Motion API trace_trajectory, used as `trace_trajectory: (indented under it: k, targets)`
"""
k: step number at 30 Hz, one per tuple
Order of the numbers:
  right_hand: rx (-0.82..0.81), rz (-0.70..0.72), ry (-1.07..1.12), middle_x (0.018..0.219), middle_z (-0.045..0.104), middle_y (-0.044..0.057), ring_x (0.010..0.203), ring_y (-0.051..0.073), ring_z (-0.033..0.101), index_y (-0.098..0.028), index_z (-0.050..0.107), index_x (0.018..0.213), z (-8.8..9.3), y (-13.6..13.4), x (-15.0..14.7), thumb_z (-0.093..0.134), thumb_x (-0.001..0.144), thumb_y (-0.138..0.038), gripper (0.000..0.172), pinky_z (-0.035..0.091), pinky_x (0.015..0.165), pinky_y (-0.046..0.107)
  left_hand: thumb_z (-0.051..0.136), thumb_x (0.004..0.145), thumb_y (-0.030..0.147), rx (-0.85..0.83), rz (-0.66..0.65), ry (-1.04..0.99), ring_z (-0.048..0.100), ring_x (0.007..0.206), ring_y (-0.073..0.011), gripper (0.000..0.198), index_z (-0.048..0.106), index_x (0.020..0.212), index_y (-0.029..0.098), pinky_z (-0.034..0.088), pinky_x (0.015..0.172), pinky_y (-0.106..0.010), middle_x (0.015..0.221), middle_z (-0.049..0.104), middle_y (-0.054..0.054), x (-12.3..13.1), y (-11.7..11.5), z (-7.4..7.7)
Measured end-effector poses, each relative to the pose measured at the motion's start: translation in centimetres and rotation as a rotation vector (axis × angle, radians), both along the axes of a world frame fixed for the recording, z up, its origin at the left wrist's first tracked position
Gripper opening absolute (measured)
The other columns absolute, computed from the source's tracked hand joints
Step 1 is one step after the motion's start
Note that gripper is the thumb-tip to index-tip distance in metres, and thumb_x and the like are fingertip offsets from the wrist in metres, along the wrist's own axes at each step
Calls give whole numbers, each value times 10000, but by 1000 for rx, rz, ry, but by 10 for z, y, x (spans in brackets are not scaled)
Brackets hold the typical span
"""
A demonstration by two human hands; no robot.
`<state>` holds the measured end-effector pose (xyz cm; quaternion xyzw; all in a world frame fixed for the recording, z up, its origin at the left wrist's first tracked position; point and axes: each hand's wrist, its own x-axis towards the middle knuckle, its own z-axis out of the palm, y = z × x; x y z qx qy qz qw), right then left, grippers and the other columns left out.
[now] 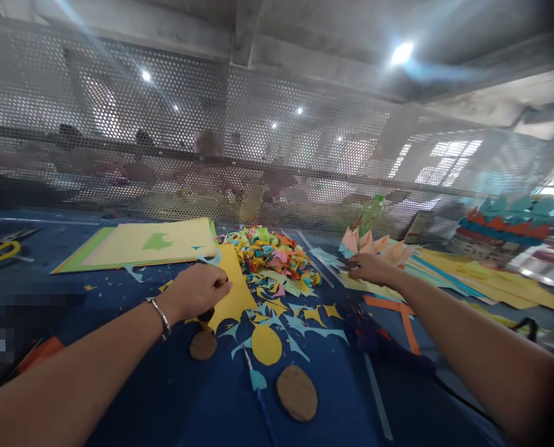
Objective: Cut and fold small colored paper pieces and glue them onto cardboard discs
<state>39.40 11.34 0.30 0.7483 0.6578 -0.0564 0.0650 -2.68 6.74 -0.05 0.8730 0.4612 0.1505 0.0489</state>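
Observation:
My left hand (197, 292) is curled into a loose fist over the edge of a yellow paper sheet (232, 288), with something dark under its fingers that I cannot make out. My right hand (370, 268) reaches forward, fingers closed, touching pale peach pointed paper pieces (379, 245) and the sheets beneath. Between the hands lies a heap of colourful paper scraps (274, 257). A yellow oval cut-out (266, 344) and two brown oval pieces (297, 392) (203, 345) lie on the blue table (165, 397) close to me.
A stack of yellow and green sheets (141, 245) lies at the far left, yellow-handled scissors (0, 251) beyond it. Yellow, blue and orange paper strips (467, 279) spread right. A perforated metal screen (277, 155) walls the table's far side; people sit blurred behind it.

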Motion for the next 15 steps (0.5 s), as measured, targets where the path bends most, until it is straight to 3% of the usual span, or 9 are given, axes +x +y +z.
trace_trajectory:
  k: [9, 15]
  targets:
    - [-103, -83, 65, 1176, 570, 82, 969, 215, 598, -162, 543, 1178, 1, -5, -4, 550, 906, -302, 306, 510, 801, 412, 399, 841, 382, 28, 7, 34, 456, 510, -149, 359, 527, 571, 183, 190, 500, -272, 560, 544, -34, 1, 0, -2]
    - [-89, -80, 52, 1174, 571, 80, 971, 221, 597, -158, 543, 1178, 1, -5, -2, 554, 903, -305, 311, 510, 801, 414, 397, 846, 388, 35, 3, 37, 464, 513, -163, 354, 513, 575, 192, 199, 493, -270, 560, 549, -28, 0, -1, -1]
